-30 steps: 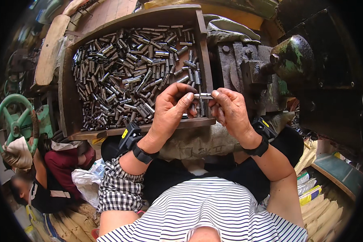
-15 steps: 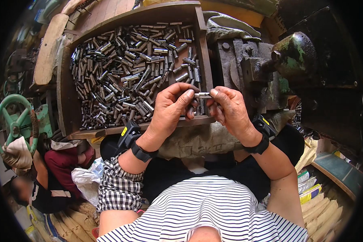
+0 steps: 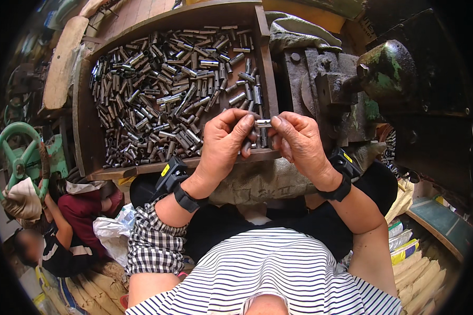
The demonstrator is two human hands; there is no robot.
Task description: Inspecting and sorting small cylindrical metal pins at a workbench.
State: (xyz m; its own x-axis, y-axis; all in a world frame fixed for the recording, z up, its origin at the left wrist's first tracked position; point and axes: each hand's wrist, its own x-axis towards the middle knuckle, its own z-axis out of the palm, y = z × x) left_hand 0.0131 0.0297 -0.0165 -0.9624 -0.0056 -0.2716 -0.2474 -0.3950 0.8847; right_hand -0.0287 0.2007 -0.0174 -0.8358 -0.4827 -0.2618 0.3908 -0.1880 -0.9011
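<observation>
Between my two hands I hold a short shiny metal tube [image 3: 263, 123], level, one end in each pinch. My left hand [image 3: 227, 135] is closed, thumb and forefinger on the tube's left end, the other fingers curled under. My right hand [image 3: 301, 140] pinches the right end in the same way. Both hands are over the front right corner of a wooden tray [image 3: 122, 172]. A heap of similar metal tubes [image 3: 163, 100] lies in the tray, jumbled in all directions. Several more tubes lie just beyond my fingers, partly hidden by them.
Right of the tray stands a greasy dark machine [image 3: 347, 89] with a chipped green round part. A grey cloth [image 3: 299, 34] is draped behind it. At left is a green handwheel [image 3: 20, 163], with another person [image 3: 63, 231] beside it. Sacking [image 3: 268, 184] hangs below the tray's front.
My hands keep their pinch on the tube and have barely shifted. The other person's arm at left has moved, bending nearer the handwheel.
</observation>
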